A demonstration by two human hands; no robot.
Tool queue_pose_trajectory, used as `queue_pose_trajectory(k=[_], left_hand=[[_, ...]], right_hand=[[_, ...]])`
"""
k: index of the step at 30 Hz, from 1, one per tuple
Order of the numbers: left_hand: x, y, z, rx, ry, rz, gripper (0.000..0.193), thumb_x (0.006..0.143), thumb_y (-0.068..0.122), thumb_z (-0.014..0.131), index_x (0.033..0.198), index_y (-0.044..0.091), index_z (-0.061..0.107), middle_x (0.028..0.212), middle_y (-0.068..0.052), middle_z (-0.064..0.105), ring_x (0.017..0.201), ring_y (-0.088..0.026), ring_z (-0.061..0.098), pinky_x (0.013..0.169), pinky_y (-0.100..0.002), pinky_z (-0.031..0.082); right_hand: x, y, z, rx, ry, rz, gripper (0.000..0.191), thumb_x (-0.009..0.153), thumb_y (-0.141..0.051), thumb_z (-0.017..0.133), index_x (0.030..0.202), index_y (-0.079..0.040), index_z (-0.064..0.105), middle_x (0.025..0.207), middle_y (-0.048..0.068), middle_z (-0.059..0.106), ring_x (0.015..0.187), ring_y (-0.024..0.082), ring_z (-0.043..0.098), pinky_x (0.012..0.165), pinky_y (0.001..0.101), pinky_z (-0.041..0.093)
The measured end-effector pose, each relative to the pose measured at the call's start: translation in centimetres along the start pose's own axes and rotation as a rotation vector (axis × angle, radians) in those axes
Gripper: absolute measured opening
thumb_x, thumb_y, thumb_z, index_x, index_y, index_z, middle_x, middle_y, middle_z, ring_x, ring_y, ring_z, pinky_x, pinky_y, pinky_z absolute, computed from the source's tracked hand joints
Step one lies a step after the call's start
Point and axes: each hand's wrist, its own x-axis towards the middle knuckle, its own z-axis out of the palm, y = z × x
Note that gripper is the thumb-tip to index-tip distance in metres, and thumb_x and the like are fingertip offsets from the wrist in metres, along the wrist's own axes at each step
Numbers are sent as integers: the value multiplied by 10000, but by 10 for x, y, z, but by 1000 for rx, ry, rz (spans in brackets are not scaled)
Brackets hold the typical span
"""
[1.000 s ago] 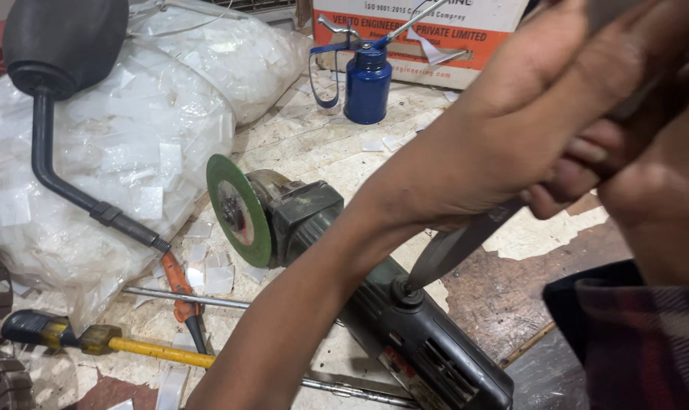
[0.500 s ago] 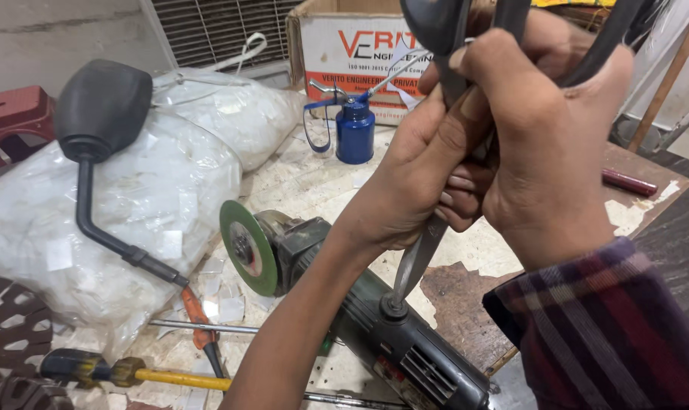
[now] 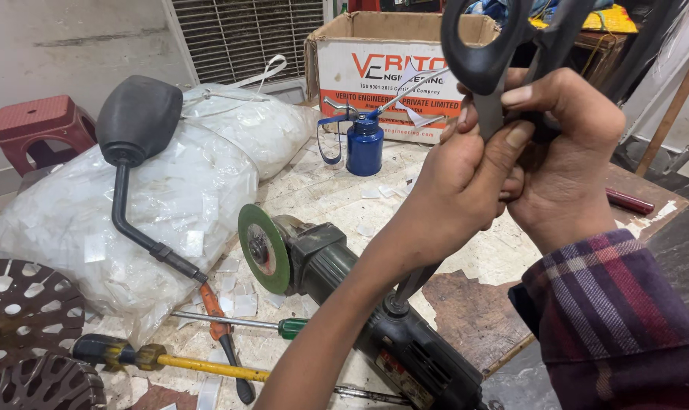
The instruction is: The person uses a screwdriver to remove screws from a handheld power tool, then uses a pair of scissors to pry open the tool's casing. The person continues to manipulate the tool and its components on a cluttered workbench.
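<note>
Above cluttered workbench (image 3: 329,193), scissors (image 3: 487,57) between fingers (image 3: 520,137).

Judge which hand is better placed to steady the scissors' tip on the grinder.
Left, probably. The left hand grips the scissors lower, nearer the tip on the grinder; the right hand sits beside it, up by the handles.

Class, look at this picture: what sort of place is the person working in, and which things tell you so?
Probably a small repair workshop. A dark angle grinder with a green disc lies on the worn, paint-chipped workbench, beside a blue oil can and a yellow-shafted screwdriver.
</note>
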Motion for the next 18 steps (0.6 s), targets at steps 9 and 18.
queue_pose_trajectory(k=[9, 18], left_hand=[[-8, 3, 4, 204, 236, 151, 293, 1144, 282, 468, 1163, 1, 550, 774, -1, 539, 688, -84, 563, 619, -283, 493], [-17, 8, 2, 366, 400, 149, 267, 1162, 237, 463, 1111, 2, 579, 697, -37, 615, 614, -132, 617, 633, -321, 489]], right_hand=[[9, 6, 6, 50, -68, 91, 194, 941, -175, 529, 1006, -12, 611, 857, 110, 656, 729, 170, 618, 618, 288, 481], [20, 14, 17, 84, -228, 87, 353, 954, -174, 624, 1166, 108, 641, 865, 100, 588, 868, 173, 571, 930, 447, 550]])
